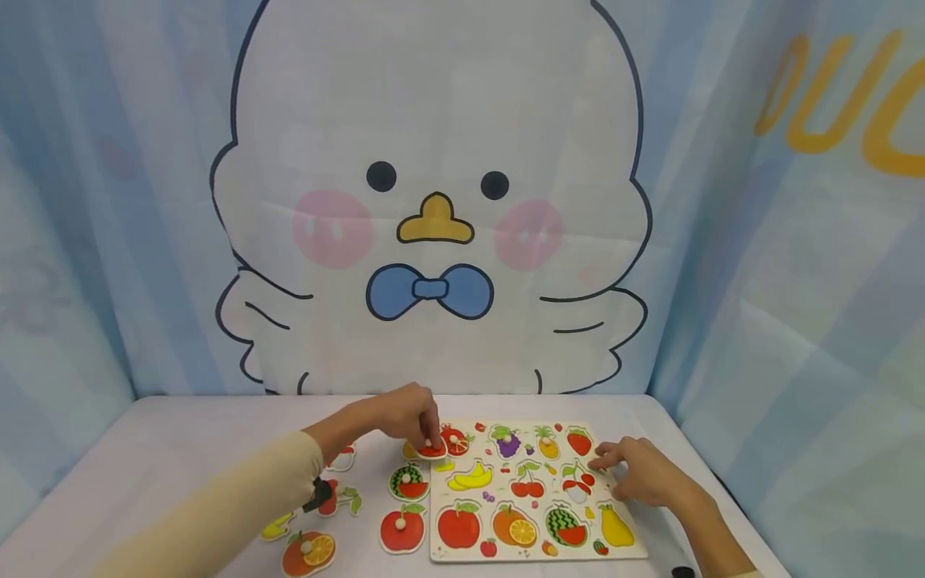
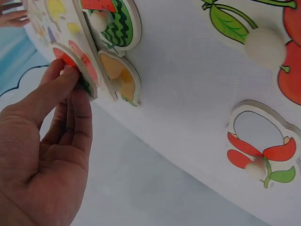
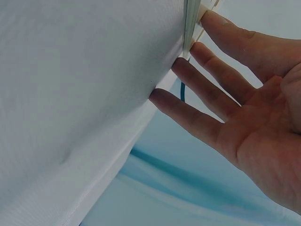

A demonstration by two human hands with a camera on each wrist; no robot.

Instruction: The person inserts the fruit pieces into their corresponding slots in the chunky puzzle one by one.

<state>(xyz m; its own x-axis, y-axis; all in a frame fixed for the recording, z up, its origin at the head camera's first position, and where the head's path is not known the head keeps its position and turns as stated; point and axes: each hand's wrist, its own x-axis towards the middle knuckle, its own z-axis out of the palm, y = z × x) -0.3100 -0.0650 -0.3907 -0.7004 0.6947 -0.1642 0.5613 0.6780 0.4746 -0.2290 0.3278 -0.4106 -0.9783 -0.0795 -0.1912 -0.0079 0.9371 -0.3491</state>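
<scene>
Soft, even light spreads across my white table (image 1: 195,437) in the head view. Near its right edge, a blurred gray shadow falls beside my right hand (image 3: 249,101), the wrist picture dimmer.

Curtained booth: cartoon-bird backdrop (image 1: 433,104), blue drapes (image 1: 802,281), white table (image 1: 188,433).

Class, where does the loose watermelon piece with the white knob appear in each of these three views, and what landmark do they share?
Head: lower middle, just left of the puzzle board; the watermelon piece is below the left hand.
Left wrist: at the top, left of centre, partly cut off by the frame.
Right wrist: not in this picture.
Shared landmark: the white tabletop.
</scene>
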